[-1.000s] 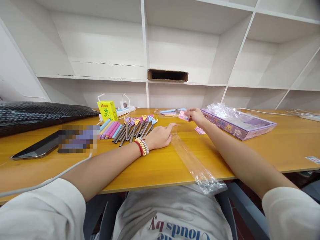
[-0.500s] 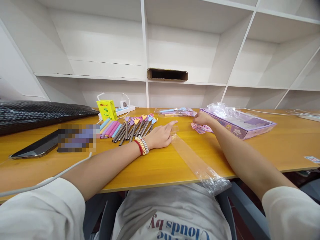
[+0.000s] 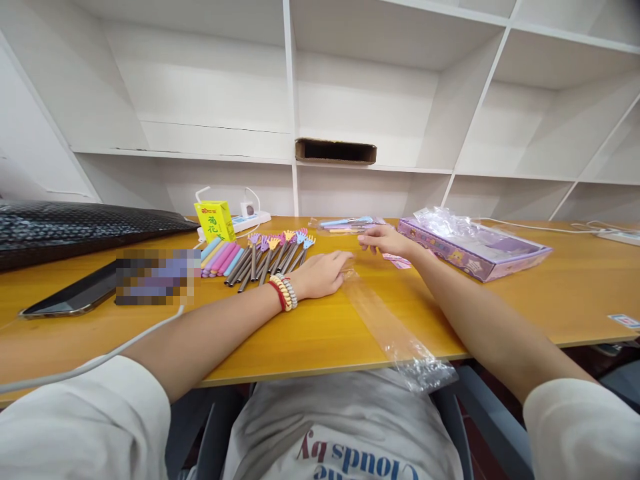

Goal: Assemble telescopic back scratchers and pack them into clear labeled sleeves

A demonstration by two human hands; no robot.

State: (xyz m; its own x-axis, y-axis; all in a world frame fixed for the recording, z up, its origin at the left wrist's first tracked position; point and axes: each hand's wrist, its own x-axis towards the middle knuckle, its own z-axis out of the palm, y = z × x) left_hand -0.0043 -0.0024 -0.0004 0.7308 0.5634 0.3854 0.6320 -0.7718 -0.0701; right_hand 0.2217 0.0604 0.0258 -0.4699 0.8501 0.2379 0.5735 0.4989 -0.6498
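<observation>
My left hand point(image 3: 323, 275) lies low on the table, fingers stretched forward, with its fingertips at the near-flat end of a long clear plastic bag point(image 3: 377, 310). The bag runs toward me, and its crinkled end hangs over the table edge. To the right, my right hand point(image 3: 384, 239) hovers with fingers loosely bent and apart; I see nothing in them. Just below it lie small pink printed cards point(image 3: 397, 261), partly hidden by the wrist. Left of my left hand is a pile of dark metallic sticks with colourful hand-shaped tops point(image 3: 273, 257).
Pastel rolls point(image 3: 220, 257) lie beside a yellow drink carton point(image 3: 215, 220). A purple box point(image 3: 480, 263) with clear plastic packaging is at the right. Packaged items point(image 3: 345, 223) lie at the back. A phone point(image 3: 75, 290) and a white cable point(image 3: 125, 343) are at the left.
My right hand has moved left, away from the pink cards beside the purple box, and its fingers have loosened. My left index finger has lowered toward the bag's end.
</observation>
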